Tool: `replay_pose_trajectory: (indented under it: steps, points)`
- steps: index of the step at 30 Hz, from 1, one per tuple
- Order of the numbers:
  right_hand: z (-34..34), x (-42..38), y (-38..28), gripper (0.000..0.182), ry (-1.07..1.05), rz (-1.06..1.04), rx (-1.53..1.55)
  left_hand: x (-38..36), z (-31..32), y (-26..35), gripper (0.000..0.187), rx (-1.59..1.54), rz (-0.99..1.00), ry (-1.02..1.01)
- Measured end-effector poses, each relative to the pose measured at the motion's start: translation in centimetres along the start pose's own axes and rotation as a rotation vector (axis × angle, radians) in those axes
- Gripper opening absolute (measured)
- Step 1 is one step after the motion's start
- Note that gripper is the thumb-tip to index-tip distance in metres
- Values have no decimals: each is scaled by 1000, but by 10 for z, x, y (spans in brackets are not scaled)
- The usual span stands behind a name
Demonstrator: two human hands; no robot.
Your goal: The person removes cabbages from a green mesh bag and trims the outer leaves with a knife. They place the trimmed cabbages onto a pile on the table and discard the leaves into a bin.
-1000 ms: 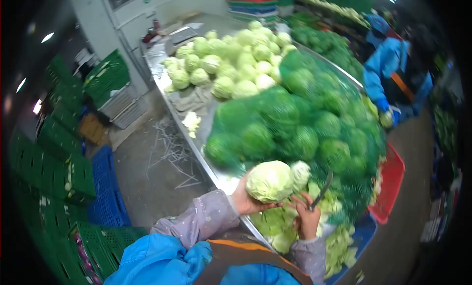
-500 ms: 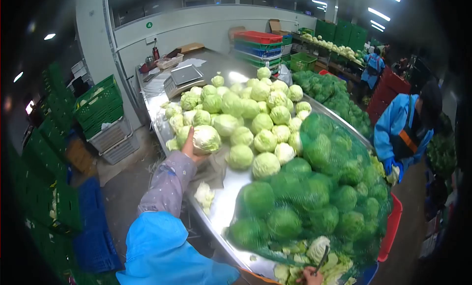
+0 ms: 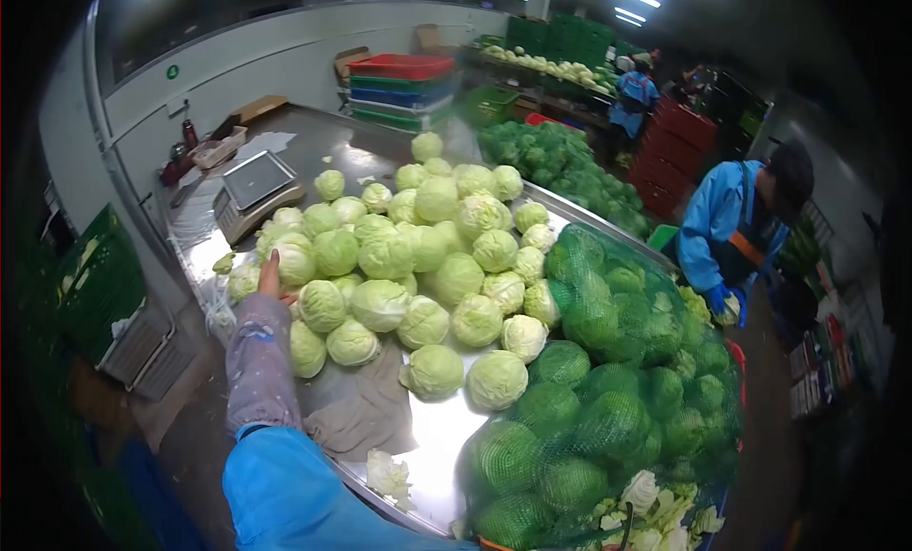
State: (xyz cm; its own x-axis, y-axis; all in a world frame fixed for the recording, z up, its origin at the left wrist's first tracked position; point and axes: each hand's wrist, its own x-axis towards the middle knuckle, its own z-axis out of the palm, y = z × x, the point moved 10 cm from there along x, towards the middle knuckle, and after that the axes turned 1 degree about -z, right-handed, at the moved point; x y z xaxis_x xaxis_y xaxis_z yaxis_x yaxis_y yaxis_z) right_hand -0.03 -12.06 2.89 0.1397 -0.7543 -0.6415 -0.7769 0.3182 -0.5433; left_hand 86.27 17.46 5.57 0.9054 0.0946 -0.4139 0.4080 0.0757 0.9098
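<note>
At the left end of a heap of pale green cabbages [image 3: 385,254], my left hand [image 3: 273,283] holds one cabbage [image 3: 296,256]. My thumb stands up along its left side and the fingers curve below it, partly hidden by neighbouring cabbages. My right hand is out of view past the bottom edge, where a thin dark tool [image 3: 627,524] shows among loose cabbage leaves [image 3: 670,513]. Green net bags [image 3: 608,413] full of cabbages lie on the right. A grey-brown cloth [image 3: 366,404] is spread on the metal table [image 3: 437,451], with a leafy scrap [image 3: 388,475] near its edge.
A scale [image 3: 256,185] stands at the far left of the table. Stacked crates [image 3: 399,90] are behind it. Across the table to the right, a person in blue [image 3: 727,228] with blue gloves handles a cabbage. More netted cabbages [image 3: 560,166] lie beyond the table's far edge.
My left hand has moved left and is now among the cabbages at the heap's left end. The view has turned to the right, and my right hand has left the frame.
</note>
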Motion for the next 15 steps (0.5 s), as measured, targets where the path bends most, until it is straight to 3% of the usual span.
replay_pose_trajectory:
  steps: [2,4,5,7,9,10,11,12,13,15]
  points:
    - [1,28,33,18,47,-53,75,0,-4,20,76,312,179,23]
    - [-6,27,45,21,169,-128,245,91,4,3,74,455,347,-351]
    - [-9,38,64,23,206,-170,289,104,12,-3,74,462,363,-404]
    - [-14,37,70,28,331,-407,475,111,9,4,68,551,521,-343]
    - [-17,26,87,15,299,-161,485,80,29,22,66,615,609,-334]
    - [-19,26,99,12,367,-118,616,42,38,31,63,629,610,-277]
    - [-21,-4,64,13,341,-28,588,-9,50,37,60,659,603,-225]
    - [-17,10,79,25,301,-62,614,-75,69,45,49,490,647,-227]
    - [-11,23,98,27,318,-115,932,-153,98,43,46,358,661,-404]
    - [-4,27,61,39,177,-192,801,-321,142,15,38,231,590,-812]
